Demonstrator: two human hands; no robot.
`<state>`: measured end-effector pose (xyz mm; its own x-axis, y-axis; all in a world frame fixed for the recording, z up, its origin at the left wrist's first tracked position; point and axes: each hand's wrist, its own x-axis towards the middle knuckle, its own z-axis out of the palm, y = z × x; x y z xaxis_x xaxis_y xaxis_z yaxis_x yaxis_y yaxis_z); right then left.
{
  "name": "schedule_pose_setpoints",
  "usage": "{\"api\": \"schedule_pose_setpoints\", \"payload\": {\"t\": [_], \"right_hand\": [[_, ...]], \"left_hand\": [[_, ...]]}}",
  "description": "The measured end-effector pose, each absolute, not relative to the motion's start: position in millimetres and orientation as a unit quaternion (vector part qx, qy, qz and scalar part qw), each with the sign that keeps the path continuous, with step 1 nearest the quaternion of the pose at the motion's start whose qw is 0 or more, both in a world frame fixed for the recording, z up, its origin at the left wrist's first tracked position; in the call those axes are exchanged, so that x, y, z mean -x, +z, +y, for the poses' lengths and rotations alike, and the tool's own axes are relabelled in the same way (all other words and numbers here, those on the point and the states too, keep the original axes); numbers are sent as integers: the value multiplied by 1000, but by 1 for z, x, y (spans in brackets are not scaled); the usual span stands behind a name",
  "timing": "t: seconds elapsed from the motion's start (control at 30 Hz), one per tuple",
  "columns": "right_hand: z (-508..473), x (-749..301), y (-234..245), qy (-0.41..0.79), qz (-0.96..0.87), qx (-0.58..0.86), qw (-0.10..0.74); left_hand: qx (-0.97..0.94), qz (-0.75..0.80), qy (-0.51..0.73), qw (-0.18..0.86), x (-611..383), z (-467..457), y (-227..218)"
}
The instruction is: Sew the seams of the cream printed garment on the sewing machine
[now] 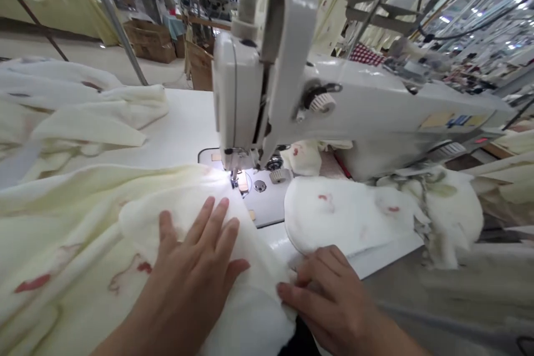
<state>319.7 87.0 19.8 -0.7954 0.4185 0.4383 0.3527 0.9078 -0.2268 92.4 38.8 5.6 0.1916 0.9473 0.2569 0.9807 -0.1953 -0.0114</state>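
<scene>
Sewing machine (384,105), white: twelve to two o'clock from its presser foot (234,182). Printed cream fabric (79,256), in folds: eight o'clock. Paler panel (246,311), overlying it: six o'clock. Left hand (187,272), seven o'clock: fingers spread flat on panel, gripping nothing. Right hand (329,295), between four and five: fingers pinching panel's edge. Possible faults: puckering, from uneven pull; misaligned edges, should layers slip; nipped fingertips, if left hand strays forward.
</scene>
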Motion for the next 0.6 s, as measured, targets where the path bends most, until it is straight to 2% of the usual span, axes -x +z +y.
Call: {"api": "schedule_pose_setpoints", "payload": {"t": [0.37, 0.5, 0.6], "right_hand": [[97, -325, 18, 69, -959, 179, 206], [101, -327, 18, 124, -948, 185, 228], [102, -328, 18, 141, -948, 186, 217]], "left_hand": [[773, -617, -134, 71, -88, 32, -4], [818, -548, -167, 58, -93, 32, 0], [803, -569, -173, 33, -99, 33, 3]]}}
